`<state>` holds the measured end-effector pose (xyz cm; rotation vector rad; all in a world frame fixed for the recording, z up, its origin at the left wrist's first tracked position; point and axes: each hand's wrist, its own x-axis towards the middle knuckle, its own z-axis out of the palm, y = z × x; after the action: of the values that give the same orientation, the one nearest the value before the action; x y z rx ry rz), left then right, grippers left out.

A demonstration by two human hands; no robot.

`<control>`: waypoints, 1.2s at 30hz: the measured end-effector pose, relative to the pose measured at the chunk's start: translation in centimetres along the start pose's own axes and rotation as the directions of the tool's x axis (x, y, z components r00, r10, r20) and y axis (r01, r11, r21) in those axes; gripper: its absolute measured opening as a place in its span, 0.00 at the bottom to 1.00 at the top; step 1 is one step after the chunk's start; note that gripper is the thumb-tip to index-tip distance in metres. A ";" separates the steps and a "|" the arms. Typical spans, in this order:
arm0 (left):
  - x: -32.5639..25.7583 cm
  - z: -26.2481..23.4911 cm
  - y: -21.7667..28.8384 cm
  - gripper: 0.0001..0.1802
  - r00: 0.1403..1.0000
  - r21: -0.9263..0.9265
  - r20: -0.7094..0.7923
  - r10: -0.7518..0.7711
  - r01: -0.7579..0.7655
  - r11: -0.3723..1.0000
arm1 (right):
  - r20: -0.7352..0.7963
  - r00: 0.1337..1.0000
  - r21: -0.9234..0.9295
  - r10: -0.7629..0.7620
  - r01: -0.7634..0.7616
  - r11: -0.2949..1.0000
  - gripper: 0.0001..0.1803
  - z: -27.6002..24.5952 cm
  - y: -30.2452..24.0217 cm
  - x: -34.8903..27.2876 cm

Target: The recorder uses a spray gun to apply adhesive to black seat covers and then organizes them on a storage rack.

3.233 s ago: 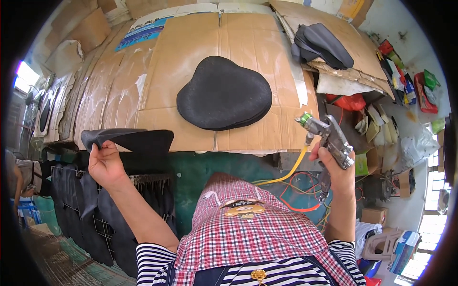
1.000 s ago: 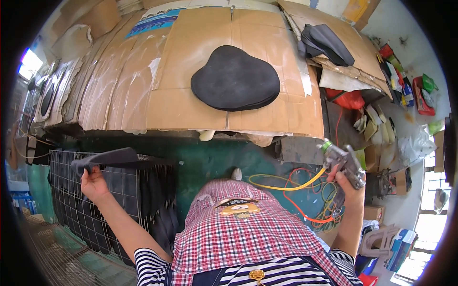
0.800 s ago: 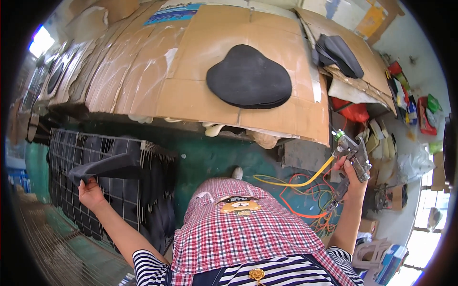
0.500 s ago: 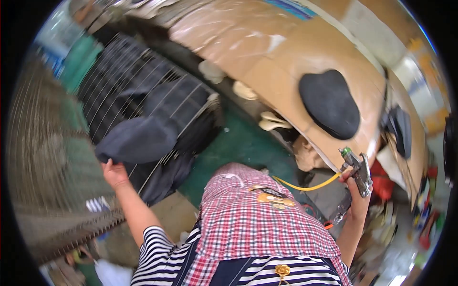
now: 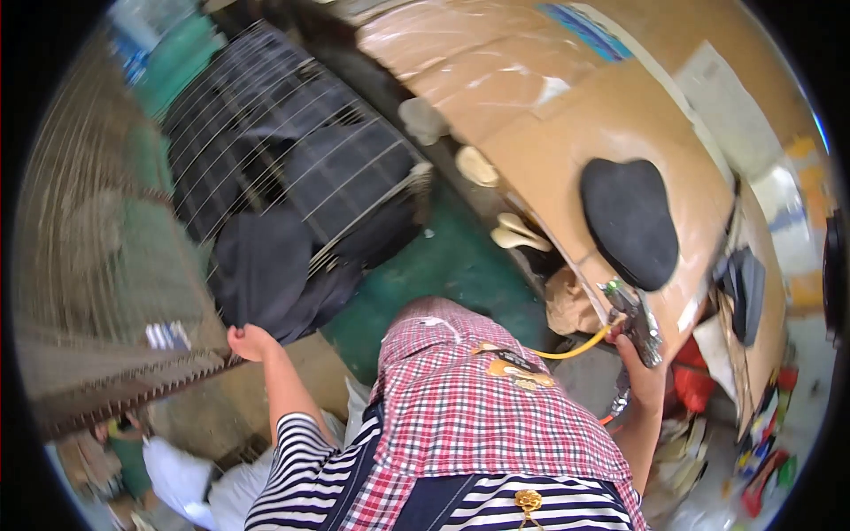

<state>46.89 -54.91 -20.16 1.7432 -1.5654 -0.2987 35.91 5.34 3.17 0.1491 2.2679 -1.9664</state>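
Observation:
My left hand [image 5: 251, 342] grips a flat black seat-cover piece [image 5: 261, 270] and holds it out to my left, over a wire mesh cage [image 5: 266, 142] that holds more black pieces. My right hand [image 5: 642, 365] is closed around a metal air stapler gun [image 5: 633, 314] with a yellow hose [image 5: 575, 350] trailing from it, held at the near edge of the cardboard-covered workbench [image 5: 567, 115]. A black padded seat shape [image 5: 630, 219] lies on the cardboard, just beyond the gun.
Another dark seat piece [image 5: 746, 288] rests at the right of the bench. Pale foam offcuts [image 5: 518, 234] hang under the bench edge. Green floor [image 5: 443, 265] lies between bench and cage. White bags [image 5: 181, 478] sit at lower left, coloured clutter [image 5: 761, 442] at lower right.
My view has swung left and down. My left hand carried the black piece off the bench and across to the wire cage. My right hand kept the stapler gun by the bench edge.

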 end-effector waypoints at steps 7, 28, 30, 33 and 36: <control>-22.7 9.3 24.3 0.08 0.440 -0.782 0.330 0.835 -0.368 0.504 | -0.201 0.980 -0.022 0.005 -0.010 1.000 0.27 -2.7 2.4 -2.3; -35.4 3.0 20.0 0.11 0.031 -0.664 0.728 0.684 -0.214 0.716 | 0.461 0.865 -0.115 0.199 -0.164 0.980 0.23 -2.0 9.7 12.8; -30.8 1.3 18.6 0.12 0.292 -0.613 0.724 0.625 -0.143 0.777 | 0.604 0.779 -0.165 0.169 -0.085 0.983 0.23 -0.7 10.4 15.3; -27.0 -3.6 19.3 0.10 0.341 -0.552 0.814 0.469 0.208 0.807 | 0.657 0.737 -0.152 0.157 -0.075 0.986 0.24 2.9 6.3 14.7; -26.2 -8.0 22.6 0.13 0.261 -0.589 0.797 0.545 0.535 0.605 | 0.727 0.684 -0.190 0.061 0.115 0.975 0.24 3.9 7.1 13.8</control>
<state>29.22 -26.71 -7.72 0.5851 -1.6516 -2.1541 23.60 2.33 -6.64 -0.6013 1.8891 -1.3731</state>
